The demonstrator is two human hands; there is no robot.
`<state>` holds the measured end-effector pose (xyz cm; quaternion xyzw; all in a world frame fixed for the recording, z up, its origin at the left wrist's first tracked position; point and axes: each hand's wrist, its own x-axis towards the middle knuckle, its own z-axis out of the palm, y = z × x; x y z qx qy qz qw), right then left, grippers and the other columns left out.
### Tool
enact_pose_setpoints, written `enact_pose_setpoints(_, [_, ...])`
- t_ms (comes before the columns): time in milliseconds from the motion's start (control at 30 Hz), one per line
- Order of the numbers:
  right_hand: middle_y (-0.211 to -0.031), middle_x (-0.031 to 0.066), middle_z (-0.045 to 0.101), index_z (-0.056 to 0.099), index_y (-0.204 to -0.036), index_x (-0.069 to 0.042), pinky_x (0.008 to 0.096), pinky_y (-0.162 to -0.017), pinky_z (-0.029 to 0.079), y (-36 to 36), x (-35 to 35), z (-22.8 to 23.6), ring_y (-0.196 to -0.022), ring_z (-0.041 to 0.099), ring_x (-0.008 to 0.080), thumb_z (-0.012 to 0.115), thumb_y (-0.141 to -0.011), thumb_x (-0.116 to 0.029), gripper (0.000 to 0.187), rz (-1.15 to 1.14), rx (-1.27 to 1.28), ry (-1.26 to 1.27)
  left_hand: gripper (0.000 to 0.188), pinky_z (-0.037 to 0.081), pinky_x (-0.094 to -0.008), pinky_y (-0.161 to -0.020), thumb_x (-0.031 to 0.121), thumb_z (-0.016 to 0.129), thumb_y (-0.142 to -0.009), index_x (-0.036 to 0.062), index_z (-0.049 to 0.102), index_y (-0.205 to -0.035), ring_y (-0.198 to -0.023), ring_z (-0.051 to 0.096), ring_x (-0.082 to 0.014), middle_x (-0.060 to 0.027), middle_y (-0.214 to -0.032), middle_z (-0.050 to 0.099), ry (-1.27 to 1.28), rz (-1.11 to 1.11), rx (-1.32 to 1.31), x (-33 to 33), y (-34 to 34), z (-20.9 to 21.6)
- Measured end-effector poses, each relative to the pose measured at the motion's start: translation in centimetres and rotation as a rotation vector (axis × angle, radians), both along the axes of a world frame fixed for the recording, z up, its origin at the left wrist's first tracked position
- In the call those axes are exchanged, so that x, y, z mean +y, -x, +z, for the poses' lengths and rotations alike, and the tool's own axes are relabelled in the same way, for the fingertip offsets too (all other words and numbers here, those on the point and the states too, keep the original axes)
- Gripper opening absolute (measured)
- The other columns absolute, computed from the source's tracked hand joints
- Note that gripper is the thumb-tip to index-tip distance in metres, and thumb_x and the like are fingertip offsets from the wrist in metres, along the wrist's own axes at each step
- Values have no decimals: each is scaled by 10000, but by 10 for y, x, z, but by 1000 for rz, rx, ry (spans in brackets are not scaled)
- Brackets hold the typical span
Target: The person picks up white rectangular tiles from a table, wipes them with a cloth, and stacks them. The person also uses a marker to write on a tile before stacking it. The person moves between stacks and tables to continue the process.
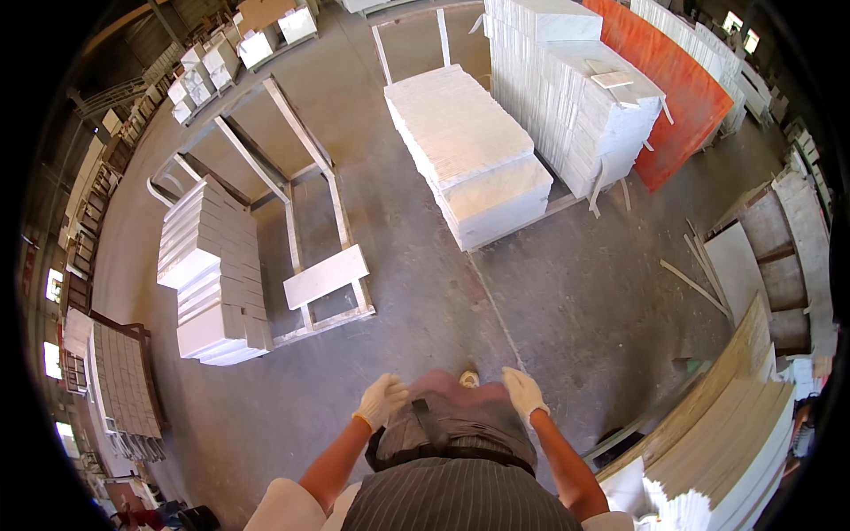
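Both my hands wear pale work gloves and hang in front of my waist, holding nothing that I can see. My left hand (383,399) is loosely bent beside my grey apron, and its fingertips partly hide each other. On the other side, my right hand (524,391) has its fingers stretched forward. Neither touches any stone. Ahead of my left hand, a single white stone slab (326,276) lies across a wooden frame (339,217). Left of it stands a row of white slabs (217,274) on edge. A flat stack of white slabs (469,142) sits farther forward.
Tall bundles of upright slabs (567,97) and a red-orange panel (660,88) stand far right. Long boards or slabs (722,434) lean near my right. Loose wooden strips (699,274) lie on the concrete floor (425,310). A stacked pallet (128,380) stands at the left.
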<state>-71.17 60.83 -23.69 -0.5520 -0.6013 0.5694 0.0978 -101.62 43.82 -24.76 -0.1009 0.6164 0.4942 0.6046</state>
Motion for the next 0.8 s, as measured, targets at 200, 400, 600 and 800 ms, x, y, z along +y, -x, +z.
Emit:
enact_pose_setpoints(200, [-1223, 120, 648, 577, -1282, 1, 301, -971, 453, 46, 76, -6, -1098, 616, 187, 497, -988, -296, 425, -29, 230, 242, 236, 508, -461, -745, 179, 504, -919, 21, 569, -1082, -891, 641, -369, -213, -964, 649, 62, -987, 912, 6, 57, -78])
enact_pose_setpoints(400, [-1209, 131, 649, 561, -1297, 6, 303, -966, 448, 79, 186, -28, -1095, 604, 194, 498, -989, -296, 436, 107, 249, 210, 272, 494, -479, -830, 144, 460, -916, 31, 629, -1096, -973, 628, -402, -222, -1010, 667, 39, -1547, 1051, 75, 77, -136])
enact_pose_setpoints(600, [-1199, 115, 654, 560, -1298, 5, 307, -952, 453, 57, 324, -29, -1077, 610, 190, 479, -1000, -306, 439, 77, 169, 137, 249, 480, -486, -857, 204, 433, -952, 58, 593, -1075, -1005, 606, -425, -235, -1055, 649, -177, -1470, 1110, 297, 90, -106])
enact_pose_setpoints(800, [-1185, 119, 656, 551, -1310, 4, 318, -953, 450, 71, 440, 25, -1054, 616, 198, 457, -1010, -321, 452, -237, 121, 380, 386, 485, -362, -752, 353, 470, -942, 8, 621, -1023, -868, 641, -239, -132, -948, 665, -19, -569, 649, 507, 94, -19])
